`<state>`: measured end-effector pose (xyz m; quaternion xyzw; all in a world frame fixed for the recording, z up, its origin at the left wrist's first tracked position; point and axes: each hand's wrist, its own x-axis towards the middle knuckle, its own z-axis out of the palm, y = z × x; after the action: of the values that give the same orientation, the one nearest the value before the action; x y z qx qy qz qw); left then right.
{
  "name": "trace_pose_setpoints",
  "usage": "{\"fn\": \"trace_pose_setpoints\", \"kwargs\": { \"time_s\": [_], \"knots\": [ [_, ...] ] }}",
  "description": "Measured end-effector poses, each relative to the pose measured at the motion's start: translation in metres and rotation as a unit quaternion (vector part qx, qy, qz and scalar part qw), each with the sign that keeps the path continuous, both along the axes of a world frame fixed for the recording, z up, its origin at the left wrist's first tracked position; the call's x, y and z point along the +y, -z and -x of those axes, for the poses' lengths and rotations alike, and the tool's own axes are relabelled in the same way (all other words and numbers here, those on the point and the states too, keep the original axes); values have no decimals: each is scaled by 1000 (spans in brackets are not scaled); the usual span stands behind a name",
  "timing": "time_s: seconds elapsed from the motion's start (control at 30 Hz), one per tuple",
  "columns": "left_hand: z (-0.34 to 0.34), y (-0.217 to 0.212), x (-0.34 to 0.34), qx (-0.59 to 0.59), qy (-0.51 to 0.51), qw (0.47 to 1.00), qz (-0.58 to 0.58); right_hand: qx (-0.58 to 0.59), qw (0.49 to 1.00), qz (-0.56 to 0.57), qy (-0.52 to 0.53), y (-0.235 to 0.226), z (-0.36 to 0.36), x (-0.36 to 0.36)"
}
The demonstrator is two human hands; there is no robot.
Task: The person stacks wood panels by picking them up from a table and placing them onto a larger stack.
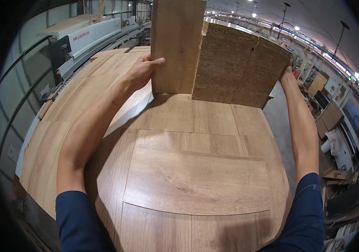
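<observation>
A thick stack of chipboard panels (234, 63) stands on edge at the far side of the work surface, its raw speckled edges facing me. At its left end, a wood-grain board (177, 46) stands upright. My left hand (143, 72) grips that board's left edge, thumb lying across the front face and fingers hidden behind. Stretched out to the far right, my right hand (287, 72) holds the stack's right end; most of its fingers are hidden. Below lie flat wood-grain boards, with one wide board (196, 180) on top nearest me.
More wood-grain boards (45, 138) lie in a long pile at left. Beyond them stands a white machine (95, 38) with a rail. A grey floor strip (283, 126) runs along the right side, with cardboard (330, 117) and shop clutter farther right.
</observation>
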<state>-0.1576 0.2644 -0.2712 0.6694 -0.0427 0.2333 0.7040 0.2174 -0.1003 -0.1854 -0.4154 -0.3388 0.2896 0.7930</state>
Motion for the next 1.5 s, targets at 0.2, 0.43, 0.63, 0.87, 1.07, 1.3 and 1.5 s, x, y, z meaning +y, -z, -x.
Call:
{"fn": "trace_pose_setpoints", "kwargs": {
  "time_s": [0.2,0.43,0.63,0.87,1.07,1.3,1.5],
  "knots": [
    [-22,2,18,-16,-78,996,26,-4,997,-1,81,2,26,12],
    [-34,-9,24,-15,-23,999,-40,-42,997,-29,63,-2,5,1],
    [-34,-4,25,-12,-23,1000,-16,-47,996,-15,80,3,11,23],
    [-46,-5,26,-6,-49,999,-17,-107,990,-2,90,1,2,18],
    [-50,-11,20,-1,-42,999,-7,-120,989,-3,91,4,17,14],
    [-64,-5,47,-20,-45,999,-13,-86,993,4,84,9,16,25],
    [-81,-7,49,-32,-71,997,-10,-125,989,-10,80,7,9,22]
  ]
}}
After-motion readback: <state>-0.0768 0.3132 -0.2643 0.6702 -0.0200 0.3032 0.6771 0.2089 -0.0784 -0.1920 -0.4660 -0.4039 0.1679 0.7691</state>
